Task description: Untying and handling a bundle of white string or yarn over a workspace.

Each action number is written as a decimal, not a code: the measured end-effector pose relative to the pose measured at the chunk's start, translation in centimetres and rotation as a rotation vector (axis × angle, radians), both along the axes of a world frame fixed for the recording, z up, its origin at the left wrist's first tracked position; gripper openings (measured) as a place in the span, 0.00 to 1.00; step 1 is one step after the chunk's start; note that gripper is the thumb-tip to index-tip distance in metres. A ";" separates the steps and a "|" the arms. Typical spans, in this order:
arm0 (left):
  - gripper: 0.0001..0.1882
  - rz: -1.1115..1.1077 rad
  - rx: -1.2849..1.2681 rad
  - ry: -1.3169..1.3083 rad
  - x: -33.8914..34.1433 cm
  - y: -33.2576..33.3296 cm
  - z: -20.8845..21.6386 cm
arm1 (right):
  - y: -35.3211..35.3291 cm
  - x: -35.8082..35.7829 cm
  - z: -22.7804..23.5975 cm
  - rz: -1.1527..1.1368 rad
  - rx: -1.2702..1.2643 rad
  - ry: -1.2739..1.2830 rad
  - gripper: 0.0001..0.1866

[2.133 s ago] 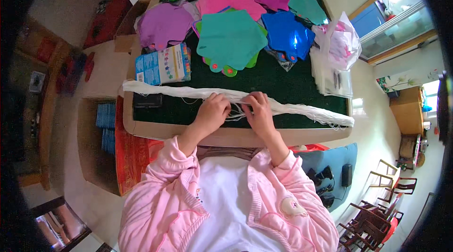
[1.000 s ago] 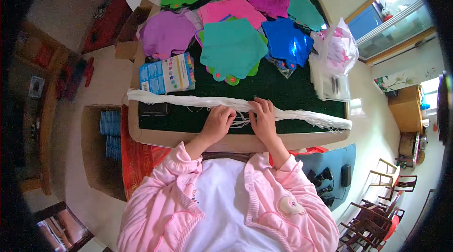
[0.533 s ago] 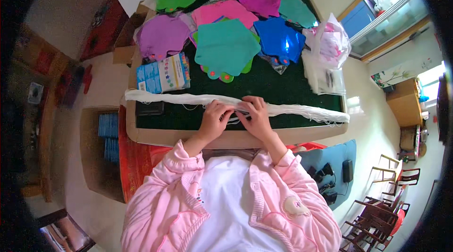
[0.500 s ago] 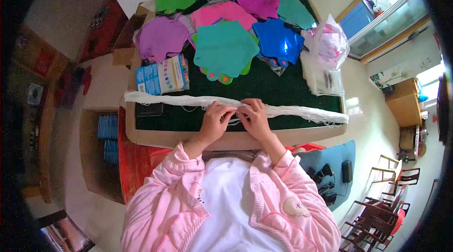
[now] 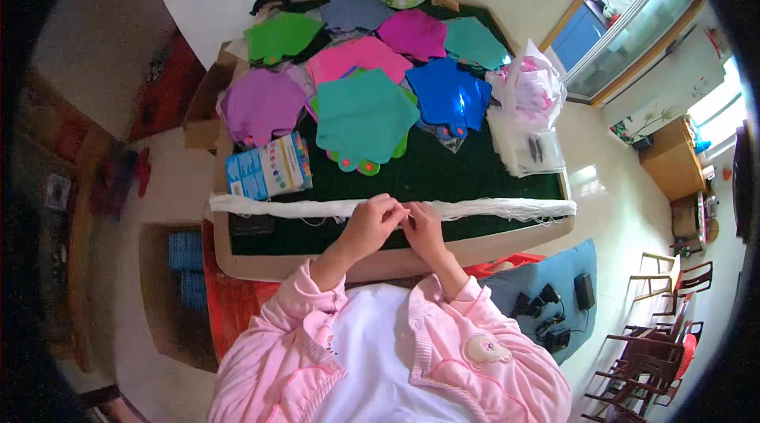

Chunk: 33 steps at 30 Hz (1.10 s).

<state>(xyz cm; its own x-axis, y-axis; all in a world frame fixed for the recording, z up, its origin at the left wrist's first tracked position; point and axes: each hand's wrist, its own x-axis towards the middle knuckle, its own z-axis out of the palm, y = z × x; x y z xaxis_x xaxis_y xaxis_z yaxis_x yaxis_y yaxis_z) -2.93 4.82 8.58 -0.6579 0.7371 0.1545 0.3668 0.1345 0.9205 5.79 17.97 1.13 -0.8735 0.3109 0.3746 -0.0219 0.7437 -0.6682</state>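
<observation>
A long bundle of white string (image 5: 507, 207) stretches left to right across the near part of the dark green table top. At its middle, my left hand (image 5: 370, 225) is closed in a pinch, thumb and fingertips pressed together. My right hand (image 5: 426, 231) meets it there, its fingers also pinched. Fine white strands seem to be between the fingertips, but the hands mostly hide them. Loose threads hang off the bundle beside the left hand and near its right end. Beyond the hands lies a stack of teal and green flat sheets (image 5: 366, 116) with round tabs.
Purple (image 5: 263, 102), pink (image 5: 356, 57) and blue (image 5: 449, 92) sheet stacks spread across the table. A blue-and-white packet (image 5: 269, 165) sits left, plastic bags (image 5: 529, 94) right. An open carton (image 5: 180, 328) stands left on the floor; black adapters (image 5: 546, 304) lie on a blue-grey surface at right.
The view has shifted, so the table sits lower in it. My fingertips have drawn closer together at the bundle's middle, and my left hand has turned over slightly.
</observation>
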 end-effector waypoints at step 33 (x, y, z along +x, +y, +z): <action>0.07 -0.109 0.179 0.054 -2.3 2.6 7.6 | -1.2 -4.8 6.9 0.648 -0.746 0.034 0.36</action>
<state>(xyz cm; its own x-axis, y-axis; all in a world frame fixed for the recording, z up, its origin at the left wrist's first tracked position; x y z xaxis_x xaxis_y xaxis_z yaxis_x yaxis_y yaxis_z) -5.26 7.43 16.16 -0.5633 0.7609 0.3220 0.4198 -0.0721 0.9047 1.00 16.75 8.01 -0.9506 -0.0576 0.3050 -0.3038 -0.0301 -0.9523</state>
